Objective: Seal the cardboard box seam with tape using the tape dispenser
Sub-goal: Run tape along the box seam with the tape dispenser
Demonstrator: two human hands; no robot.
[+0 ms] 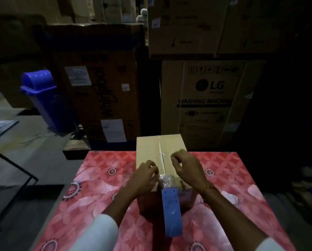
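1. Cartons [204, 104] stacked across the back, dimly lit; one reads "LG WASHING MACHINE". They stand right behind the desk's far edge.
2. Desk [101, 201] with red floral cover fills the foreground.
3. Blue bin [44, 98] with swing lid on the floor, back left, well apart from the desk. Dark metal frame [10, 171] at far left.
4. Box [151, 151] sits on the desk at centre, flaps closed, seam [160, 151] running away from the viewer. Shiny clear tape [159, 158] lies along the seam's near part.
5. Dispenser [171, 212], blue, at the box's near edge; its body hangs down over the near face, hiding part of it. Roll looks clear, detail blurred.
6. Left hand [144, 176] on the box top left of the seam, fingers curled, tips at the tape near the dispenser head. Whether it pinches anything: cannot tell.
7. Right hand [186, 165] right of the seam, fingers bent, over the top, gripping nothing visible. Thread band on the wrist.
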